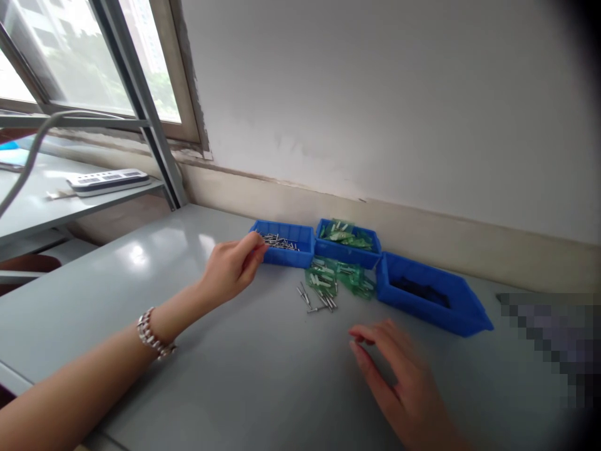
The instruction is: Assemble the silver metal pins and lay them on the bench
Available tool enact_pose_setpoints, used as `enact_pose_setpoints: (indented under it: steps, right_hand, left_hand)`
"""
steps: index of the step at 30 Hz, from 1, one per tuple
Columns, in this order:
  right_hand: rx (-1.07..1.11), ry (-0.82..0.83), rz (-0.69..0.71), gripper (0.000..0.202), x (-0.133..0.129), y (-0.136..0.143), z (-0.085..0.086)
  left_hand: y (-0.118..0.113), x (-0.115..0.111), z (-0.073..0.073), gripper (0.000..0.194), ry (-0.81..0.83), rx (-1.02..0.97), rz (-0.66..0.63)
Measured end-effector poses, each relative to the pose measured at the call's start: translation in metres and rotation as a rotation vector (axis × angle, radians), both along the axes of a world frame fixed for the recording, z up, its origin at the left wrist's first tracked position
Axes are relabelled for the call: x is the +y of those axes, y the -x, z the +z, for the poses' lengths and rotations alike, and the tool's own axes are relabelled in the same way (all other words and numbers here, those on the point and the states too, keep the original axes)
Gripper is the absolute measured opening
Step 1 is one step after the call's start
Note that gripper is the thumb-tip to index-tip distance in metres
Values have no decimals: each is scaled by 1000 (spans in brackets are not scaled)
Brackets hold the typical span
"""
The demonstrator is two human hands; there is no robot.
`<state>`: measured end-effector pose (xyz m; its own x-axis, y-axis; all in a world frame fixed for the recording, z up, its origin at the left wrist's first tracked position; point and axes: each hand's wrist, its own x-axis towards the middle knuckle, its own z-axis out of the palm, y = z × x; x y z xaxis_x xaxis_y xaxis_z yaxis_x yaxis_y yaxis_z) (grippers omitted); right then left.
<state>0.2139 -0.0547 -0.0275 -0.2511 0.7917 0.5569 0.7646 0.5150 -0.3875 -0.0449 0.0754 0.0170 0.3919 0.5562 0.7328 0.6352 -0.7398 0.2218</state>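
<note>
My left hand point(232, 266) reaches to the near left corner of a blue bin point(300, 254) that holds small metal pins point(279, 241); its fingertips are pinched together at the bin's edge, and whether a pin is between them I cannot tell. My right hand point(399, 376) rests low over the grey table point(235, 369) with fingers loosely spread and nothing in it. Between the hands lie loose metal pins point(317, 300) and a heap of green plastic parts point(340, 275).
A second blue bin point(347, 254) holds green parts, and a third blue bin point(436, 313) on the right holds dark pieces. All stand along the wall. A white power strip point(107, 181) lies on a shelf at the left under a window.
</note>
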Motion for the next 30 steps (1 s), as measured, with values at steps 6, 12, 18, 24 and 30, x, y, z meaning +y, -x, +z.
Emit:
enact_pose_setpoints:
  steps: [6, 12, 18, 24, 30]
  right_hand:
    - [0, -51, 0, 15, 2, -2, 1]
    - [13, -13, 0, 13, 2, 0, 1]
    - [-18, -11, -11, 13, 1, -1, 1]
    - [-33, -18, -18, 14, 2, 0, 2]
    - [-33, -16, -6, 14, 0, -1, 0]
  left_hand:
    - [-3, 1, -11, 16, 61, 45, -63]
    - [-9, -4, -15, 17, 121, 57, -105]
    - [-10, -6, -15, 18, 159, 53, -114]
    - [-10, -7, -15, 18, 182, 57, -119]
    - [-11, -7, -15, 17, 196, 46, -132]
